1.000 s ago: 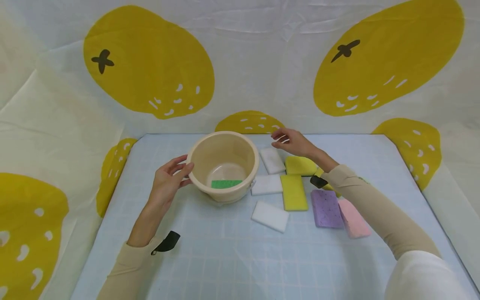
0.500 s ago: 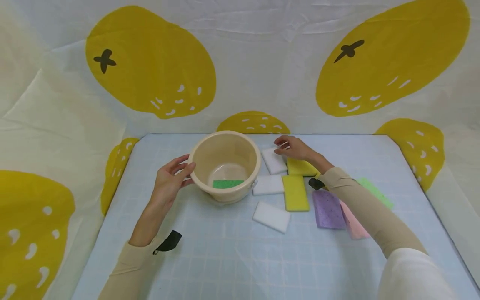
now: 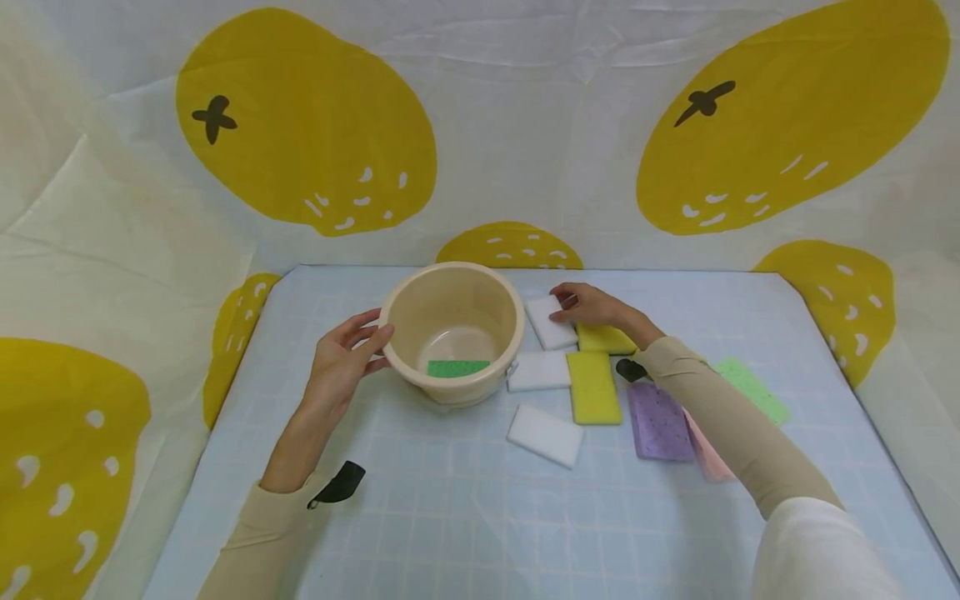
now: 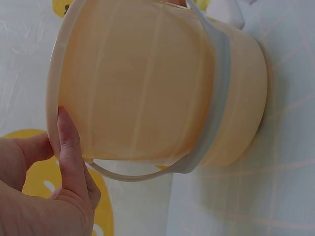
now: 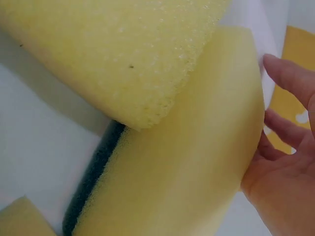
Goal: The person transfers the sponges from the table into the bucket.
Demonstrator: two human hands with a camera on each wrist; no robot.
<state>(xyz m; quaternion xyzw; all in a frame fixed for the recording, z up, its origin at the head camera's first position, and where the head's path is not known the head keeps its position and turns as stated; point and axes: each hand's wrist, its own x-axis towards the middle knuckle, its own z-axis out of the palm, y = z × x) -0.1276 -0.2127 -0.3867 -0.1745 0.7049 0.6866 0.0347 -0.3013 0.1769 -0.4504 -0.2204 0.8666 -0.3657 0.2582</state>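
Note:
My left hand (image 3: 337,367) pinches the rim of a beige bucket (image 3: 408,371), thumb inside and fingers outside. In the left wrist view the bucket (image 4: 147,83) shows its grey handle (image 4: 216,98) hanging down the side. A green sponge (image 3: 457,368) lies inside the bucket. My right hand (image 3: 592,307) is over the back white sponge (image 3: 551,332), its thumb and fingers apart at the sponge's edge. In the right wrist view, two yellow sponges, one with a dark green scouring layer (image 5: 96,174), fill the foreground, and my right hand (image 5: 290,162) reaches past them.
Two more white sponges (image 3: 545,435) and a yellow sponge (image 3: 594,390) lie right of the bucket. Farther right are a purple sponge (image 3: 660,423), a pink sponge (image 3: 711,458) partly under my sleeve, and a light green sponge (image 3: 753,387). A patterned cloth (image 3: 525,125) rises behind the table.
My right hand has come down from above the far table edge to the back white sponge. The left hand keeps its hold on the bucket rim.

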